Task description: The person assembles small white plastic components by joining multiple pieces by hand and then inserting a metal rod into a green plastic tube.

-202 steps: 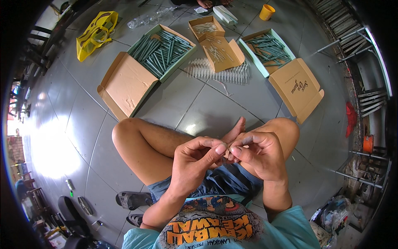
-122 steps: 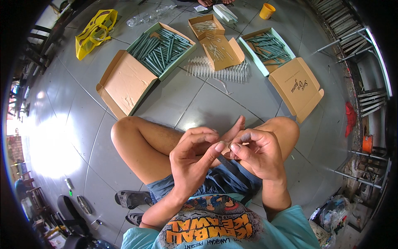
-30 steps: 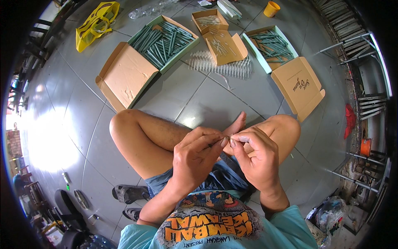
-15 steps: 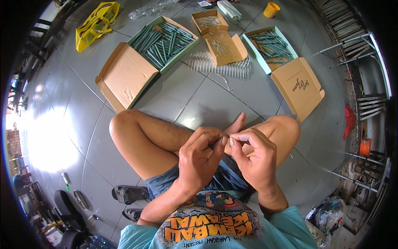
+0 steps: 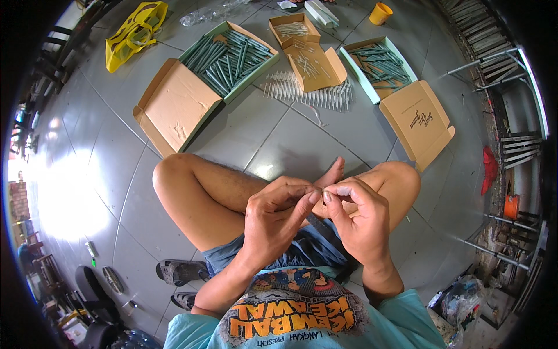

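Above my lap, my left hand (image 5: 277, 212) and my right hand (image 5: 358, 214) meet fingertip to fingertip, each in a pinch of thumb and forefinger. Whatever lies between the tips is too small to make out. Beyond my crossed legs, a left open box (image 5: 248, 85) holds many dark green sticks (image 5: 224, 61). Another open box (image 5: 347, 53) at the right holds more green sticks (image 5: 381, 65). Between them, a small brown carton (image 5: 319, 81) contains thin clear pieces (image 5: 308, 65). A row of clear slender pieces (image 5: 308, 96) lies on the floor just in front of that carton.
A yellow bag (image 5: 136, 35) lies far left, and an orange cup (image 5: 381, 14) stands far right. A white narrow box (image 5: 321, 14) is at the back. Dark sandals (image 5: 181, 272) rest beside my left side. Metal racks (image 5: 505, 145) line the right wall.
My left hand has shifted slightly left and its thumb has tilted toward the right hand. Both hands keep their pinch; the boxes and sticks have not moved.
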`<state>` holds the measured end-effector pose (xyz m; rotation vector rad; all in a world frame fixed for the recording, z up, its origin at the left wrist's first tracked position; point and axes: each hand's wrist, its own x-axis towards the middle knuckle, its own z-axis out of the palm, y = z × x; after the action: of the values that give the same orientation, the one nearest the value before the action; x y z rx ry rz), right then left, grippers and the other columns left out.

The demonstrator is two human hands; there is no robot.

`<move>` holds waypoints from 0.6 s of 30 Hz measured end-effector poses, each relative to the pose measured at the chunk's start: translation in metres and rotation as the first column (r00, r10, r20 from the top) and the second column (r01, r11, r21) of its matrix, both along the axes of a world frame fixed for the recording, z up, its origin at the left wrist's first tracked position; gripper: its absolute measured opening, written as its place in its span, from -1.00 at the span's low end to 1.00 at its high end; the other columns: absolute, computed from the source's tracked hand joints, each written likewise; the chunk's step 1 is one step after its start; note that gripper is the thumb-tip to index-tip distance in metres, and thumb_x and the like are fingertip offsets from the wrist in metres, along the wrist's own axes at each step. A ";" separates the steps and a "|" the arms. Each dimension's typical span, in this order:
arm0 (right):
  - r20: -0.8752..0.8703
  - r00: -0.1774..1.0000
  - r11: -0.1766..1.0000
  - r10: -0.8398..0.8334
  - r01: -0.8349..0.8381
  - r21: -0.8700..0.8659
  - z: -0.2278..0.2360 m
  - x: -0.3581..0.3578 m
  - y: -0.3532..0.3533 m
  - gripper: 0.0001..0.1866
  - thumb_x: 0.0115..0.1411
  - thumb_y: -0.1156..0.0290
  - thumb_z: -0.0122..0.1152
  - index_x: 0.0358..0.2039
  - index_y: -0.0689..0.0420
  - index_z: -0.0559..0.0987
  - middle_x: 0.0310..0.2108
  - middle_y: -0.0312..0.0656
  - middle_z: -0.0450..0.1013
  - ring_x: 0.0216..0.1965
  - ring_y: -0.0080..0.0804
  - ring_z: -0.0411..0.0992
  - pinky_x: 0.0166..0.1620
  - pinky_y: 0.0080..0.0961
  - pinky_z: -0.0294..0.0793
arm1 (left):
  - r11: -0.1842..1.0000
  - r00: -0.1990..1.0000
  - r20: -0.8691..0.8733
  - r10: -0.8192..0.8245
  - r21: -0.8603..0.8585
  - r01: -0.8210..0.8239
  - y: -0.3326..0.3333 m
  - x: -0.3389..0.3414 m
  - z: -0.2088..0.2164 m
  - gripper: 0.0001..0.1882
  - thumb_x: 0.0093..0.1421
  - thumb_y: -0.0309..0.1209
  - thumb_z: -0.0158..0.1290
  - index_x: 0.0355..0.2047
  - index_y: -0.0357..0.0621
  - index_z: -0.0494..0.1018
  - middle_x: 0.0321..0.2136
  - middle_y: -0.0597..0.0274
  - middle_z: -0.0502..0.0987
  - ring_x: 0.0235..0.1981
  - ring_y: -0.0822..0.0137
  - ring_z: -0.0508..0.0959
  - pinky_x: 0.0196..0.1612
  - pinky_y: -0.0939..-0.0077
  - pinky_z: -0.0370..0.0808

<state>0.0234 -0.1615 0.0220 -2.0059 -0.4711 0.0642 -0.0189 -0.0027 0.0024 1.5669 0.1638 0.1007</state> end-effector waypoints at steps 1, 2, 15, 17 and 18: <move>0.032 0.999 1.000 0.017 -0.016 -0.021 0.002 0.001 0.000 -0.91 0.17 0.56 0.27 -0.36 0.28 0.53 -0.41 -0.08 0.56 -0.35 -0.19 0.56 -0.29 -0.40 0.52 | 0.999 1.000 0.013 -0.008 0.043 0.008 0.001 0.001 -0.001 -0.87 0.23 -0.49 0.17 -0.30 -0.35 0.59 -0.39 0.21 0.58 -0.50 0.52 0.54 -0.49 0.63 0.49; 0.064 0.997 0.999 0.034 -0.031 -0.041 0.003 0.002 0.001 -0.91 0.16 0.57 0.27 -0.36 0.27 0.53 -0.41 -0.09 0.55 -0.36 -0.18 0.56 -0.29 -0.38 0.52 | 0.996 1.000 0.026 -0.017 0.086 0.015 0.003 0.002 -0.002 -0.88 0.23 -0.50 0.18 -0.30 -0.34 0.59 -0.39 0.21 0.58 -0.50 0.52 0.54 -0.50 0.63 0.49; 0.237 0.970 0.982 0.054 -0.008 -0.188 -0.006 0.000 0.004 -0.83 0.07 0.61 0.29 -0.32 0.23 0.50 -0.44 -0.11 0.50 -0.39 -0.17 0.52 -0.33 -0.34 0.50 | 0.834 0.946 0.323 -0.016 0.526 -0.166 -0.002 0.000 -0.012 -0.88 0.10 -0.60 0.21 -0.32 -0.35 0.56 -0.32 0.07 0.59 -0.40 0.22 0.62 -0.36 0.46 0.56; 0.214 0.976 0.984 0.047 -0.008 -0.178 -0.006 0.000 0.005 -0.83 0.07 0.61 0.29 -0.32 0.23 0.50 -0.43 -0.11 0.50 -0.39 -0.18 0.52 -0.33 -0.34 0.50 | 0.859 0.959 0.281 0.030 0.483 -0.168 -0.006 -0.001 -0.015 -0.88 0.11 -0.59 0.20 -0.32 -0.35 0.56 -0.31 0.07 0.59 -0.41 0.23 0.62 -0.37 0.48 0.56; 0.195 0.980 0.985 0.041 -0.007 -0.171 -0.006 0.000 0.006 -0.84 0.08 0.60 0.29 -0.33 0.24 0.50 -0.43 -0.10 0.50 -0.39 -0.18 0.53 -0.33 -0.34 0.50 | 0.870 0.965 0.259 0.052 0.462 -0.171 -0.008 -0.002 -0.016 -0.89 0.12 -0.58 0.20 -0.32 -0.35 0.56 -0.31 0.07 0.59 -0.41 0.24 0.62 -0.38 0.48 0.56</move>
<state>0.0235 -0.1558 0.0162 -2.1854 -0.6353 -0.0846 -0.0204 -0.0106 -0.0135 2.0275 0.0387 0.4512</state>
